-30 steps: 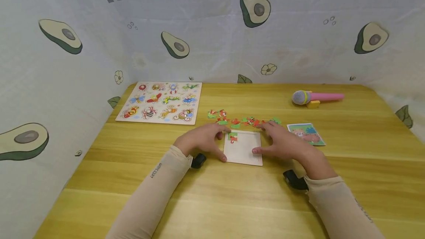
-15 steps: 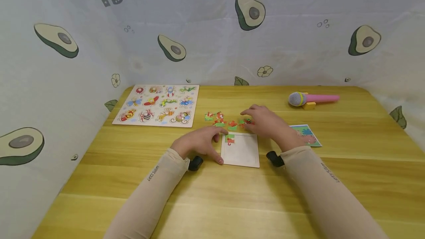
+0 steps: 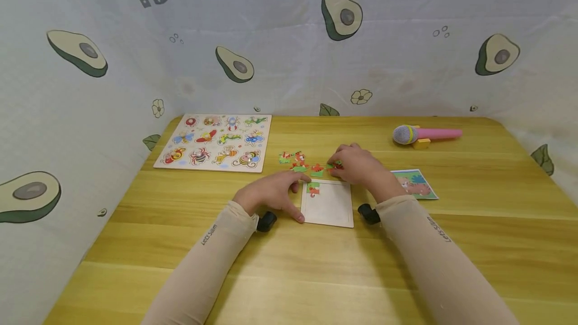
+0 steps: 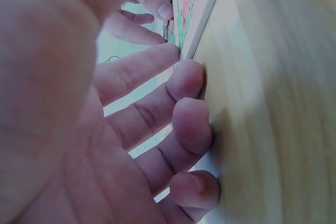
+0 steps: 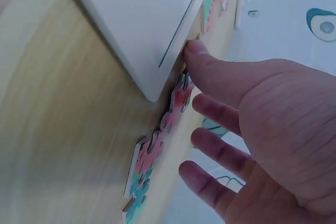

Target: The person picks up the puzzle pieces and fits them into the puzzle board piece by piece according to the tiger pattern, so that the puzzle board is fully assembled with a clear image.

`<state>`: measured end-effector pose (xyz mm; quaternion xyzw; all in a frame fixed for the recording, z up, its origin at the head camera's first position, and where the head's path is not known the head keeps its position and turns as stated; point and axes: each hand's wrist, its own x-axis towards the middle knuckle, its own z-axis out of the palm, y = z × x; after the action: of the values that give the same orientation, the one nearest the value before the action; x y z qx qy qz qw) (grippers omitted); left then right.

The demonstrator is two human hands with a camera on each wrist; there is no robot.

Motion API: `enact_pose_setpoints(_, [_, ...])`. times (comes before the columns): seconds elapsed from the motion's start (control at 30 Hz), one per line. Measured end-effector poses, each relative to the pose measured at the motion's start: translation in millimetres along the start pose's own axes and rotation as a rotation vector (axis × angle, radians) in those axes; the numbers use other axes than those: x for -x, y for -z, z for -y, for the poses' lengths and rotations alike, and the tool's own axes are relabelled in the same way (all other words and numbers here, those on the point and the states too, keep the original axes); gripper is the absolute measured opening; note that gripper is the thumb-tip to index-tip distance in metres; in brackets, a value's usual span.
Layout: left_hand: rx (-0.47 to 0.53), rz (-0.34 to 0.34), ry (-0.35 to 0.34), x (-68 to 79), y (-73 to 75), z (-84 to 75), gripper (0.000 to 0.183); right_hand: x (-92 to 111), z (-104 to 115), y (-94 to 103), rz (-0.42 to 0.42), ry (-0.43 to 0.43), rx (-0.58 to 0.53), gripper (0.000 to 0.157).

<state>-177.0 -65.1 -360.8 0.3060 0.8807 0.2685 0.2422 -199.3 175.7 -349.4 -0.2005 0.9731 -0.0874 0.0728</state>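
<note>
A pale wooden puzzle tray (image 3: 328, 207) lies flat on the table, with a red-and-green portion of picture (image 3: 313, 189) in its top left corner. My left hand (image 3: 274, 192) holds the tray's left side, index finger at the far corner and thumb at the near one. Just behind the tray, my right hand (image 3: 358, 165) has thumb and index finger at a red-and-green jigsaw piece (image 3: 332, 166), pinching it at the table. The hand covers part of that piece. Loose jigsaw pieces (image 3: 317, 170) lie to its left, and more show beyond the thumb in the right wrist view (image 5: 147, 153).
A picture card (image 3: 417, 184) lies right of the tray, partly behind the right hand. At the back left is an insect peg puzzle board (image 3: 212, 142). A pink toy microphone (image 3: 438, 134) rests at the back right. An avocado-print cloth (image 3: 289, 64) hangs behind the table.
My right hand has left the tray's right edge and moved left and back to the loose pieces, its thumb and index finger closing on one. The left hand stays at the tray.
</note>
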Motion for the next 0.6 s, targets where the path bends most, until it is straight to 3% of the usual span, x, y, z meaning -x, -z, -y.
enact_pose_setpoints(0.33, [0.007,-0.001,0.001,-1.7,-2.7,1.9,0.092,1.4,-2.9,-4.6,-0.05,0.007,-0.063,0.029])
enact_pose_setpoints(0.6, [0.0,-0.004,-0.008,-2.0,-2.1,1.4,0.091,-2.9,-2.6,-7.3,-0.145,0.0,-0.162,0.035])
